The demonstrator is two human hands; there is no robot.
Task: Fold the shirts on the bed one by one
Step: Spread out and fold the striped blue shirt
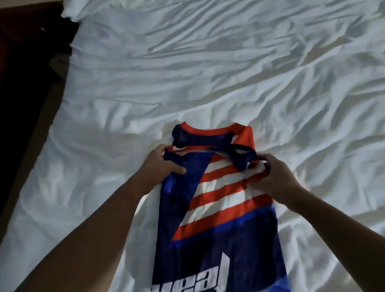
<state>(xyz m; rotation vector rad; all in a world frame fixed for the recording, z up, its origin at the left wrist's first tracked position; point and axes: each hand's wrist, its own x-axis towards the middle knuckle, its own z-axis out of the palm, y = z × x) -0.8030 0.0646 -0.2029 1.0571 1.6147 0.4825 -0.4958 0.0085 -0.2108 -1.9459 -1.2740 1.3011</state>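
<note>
A navy shirt (216, 203) with red and white stripes, a red collar and white lettering lies on the white bed sheet (203, 64), its sides folded in to a narrow strip. My left hand (163, 162) grips the folded left edge near the shoulder, thumb on top of the navy cloth. My right hand (269, 174) pinches the folded-in dark sleeve at the right shoulder. The collar end points away from me and the lettered hem lies close to me.
The wrinkled white sheet spreads far to the back and right. The bed's left edge (53, 115) runs diagonally, with dark floor and dark furniture (7, 56) beyond it. No other shirts show in view.
</note>
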